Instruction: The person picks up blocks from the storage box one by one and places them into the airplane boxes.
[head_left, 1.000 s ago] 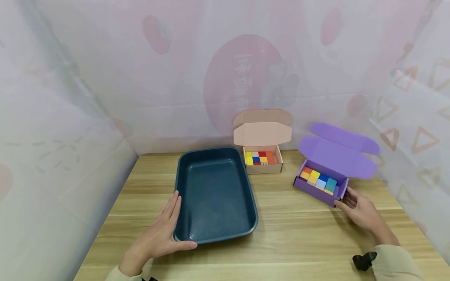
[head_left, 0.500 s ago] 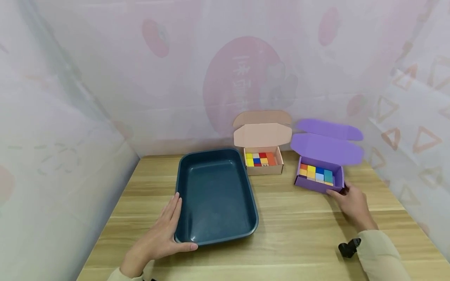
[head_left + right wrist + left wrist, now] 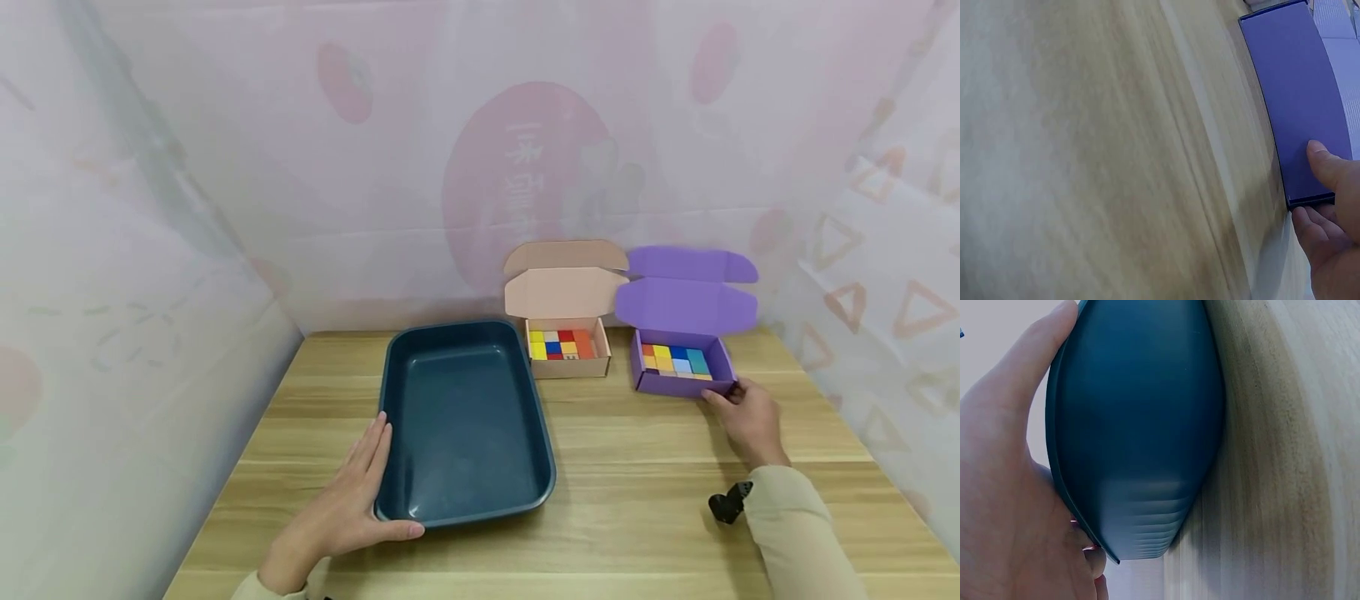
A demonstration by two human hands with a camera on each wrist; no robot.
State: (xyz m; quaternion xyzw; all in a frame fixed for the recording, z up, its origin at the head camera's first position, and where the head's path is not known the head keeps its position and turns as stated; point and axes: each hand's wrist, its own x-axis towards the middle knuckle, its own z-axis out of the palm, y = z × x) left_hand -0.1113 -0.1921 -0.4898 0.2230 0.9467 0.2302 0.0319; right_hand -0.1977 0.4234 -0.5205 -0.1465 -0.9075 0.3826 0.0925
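A dark teal tray [image 3: 468, 433] lies on the table, and my left hand [image 3: 333, 508] rests at its near left corner. The fingers lie straight along the left rim, with the thumb along the front rim; the left wrist view shows the hand against the tray's outer wall [image 3: 1135, 425]. At the back right stands a purple cardboard box [image 3: 678, 386], lid up, holding several coloured blocks [image 3: 675, 360]. My right hand [image 3: 752, 421] grips its near right corner, thumb on the front wall [image 3: 1297, 94] and curled fingers at the right side.
Left of the purple box, a peach cardboard box [image 3: 570, 368] stands with its lid up and several coloured blocks inside. The lids almost meet. Printed cloth [image 3: 375, 192] walls in the wooden table [image 3: 622, 517] at the back and sides.
The purple box has slid back and left and turned to face squarely forward, closer to the peach box. My right hand has moved along with it; the left hand and tray have stayed put.
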